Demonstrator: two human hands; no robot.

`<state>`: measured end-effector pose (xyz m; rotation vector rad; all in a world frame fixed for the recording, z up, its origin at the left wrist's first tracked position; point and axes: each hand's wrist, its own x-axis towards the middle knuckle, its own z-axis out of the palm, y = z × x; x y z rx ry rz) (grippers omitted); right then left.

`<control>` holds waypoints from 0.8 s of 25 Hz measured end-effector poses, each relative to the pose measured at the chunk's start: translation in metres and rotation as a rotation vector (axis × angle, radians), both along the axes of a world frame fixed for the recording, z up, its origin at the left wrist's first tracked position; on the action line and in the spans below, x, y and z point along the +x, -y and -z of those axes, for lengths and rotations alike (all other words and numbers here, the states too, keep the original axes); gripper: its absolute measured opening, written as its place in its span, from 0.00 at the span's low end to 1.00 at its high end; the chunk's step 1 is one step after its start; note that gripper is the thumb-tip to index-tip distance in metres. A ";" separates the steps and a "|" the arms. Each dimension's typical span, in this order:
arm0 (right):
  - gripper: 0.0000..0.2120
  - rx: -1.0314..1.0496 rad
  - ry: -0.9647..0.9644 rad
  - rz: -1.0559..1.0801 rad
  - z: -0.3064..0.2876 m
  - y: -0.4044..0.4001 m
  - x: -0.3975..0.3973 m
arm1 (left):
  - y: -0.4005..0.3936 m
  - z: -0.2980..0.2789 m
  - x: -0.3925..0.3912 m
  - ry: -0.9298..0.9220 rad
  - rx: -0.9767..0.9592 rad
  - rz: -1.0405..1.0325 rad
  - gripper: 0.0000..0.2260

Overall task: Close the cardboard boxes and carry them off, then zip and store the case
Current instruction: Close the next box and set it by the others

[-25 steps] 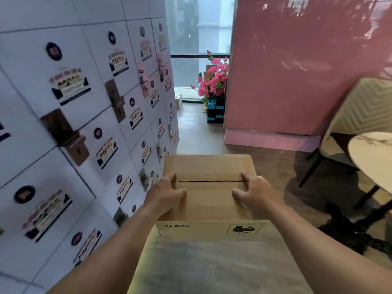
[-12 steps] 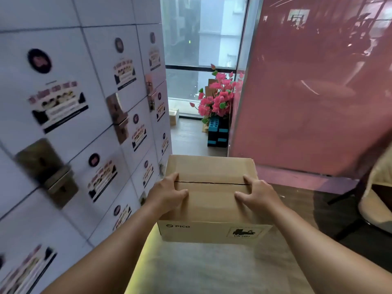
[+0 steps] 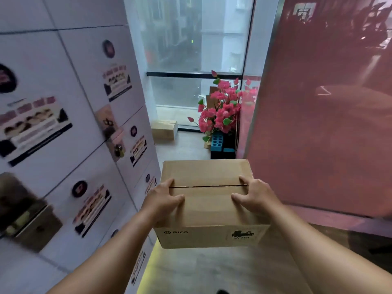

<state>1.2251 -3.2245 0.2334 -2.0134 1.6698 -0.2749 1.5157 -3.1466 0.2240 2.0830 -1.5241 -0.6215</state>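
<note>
In a locker-lined corridor [image 3: 63, 124], left hand [image 3: 163, 200] and right hand [image 3: 256, 196] clasp the closed cardboard box [image 3: 209, 211], thumbs pinning its flaps, bound for 12 o'clock.

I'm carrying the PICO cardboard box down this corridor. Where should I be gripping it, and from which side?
Grip the cardboard box at its two short ends, one hand from each side, as now: left hand and right hand clamp opposite ends with fingers over the top. The flap seam runs end to end, so fingers there probably keep the untaped flaps shut.

Both forearms are bare, no sleeves showing, and the left hand [image 3: 164, 197] and right hand [image 3: 255, 195] wear nothing.
</note>
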 end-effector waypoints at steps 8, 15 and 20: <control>0.40 0.019 0.022 -0.068 -0.013 0.257 0.065 | 0.229 -0.019 0.052 -0.042 0.041 -0.134 0.35; 0.39 0.058 0.061 -0.049 0.008 0.462 0.161 | 0.437 -0.010 0.137 -0.047 0.074 -0.147 0.34; 0.38 0.076 0.073 0.008 -0.005 0.592 0.211 | 0.575 -0.018 0.183 -0.112 0.086 -0.158 0.33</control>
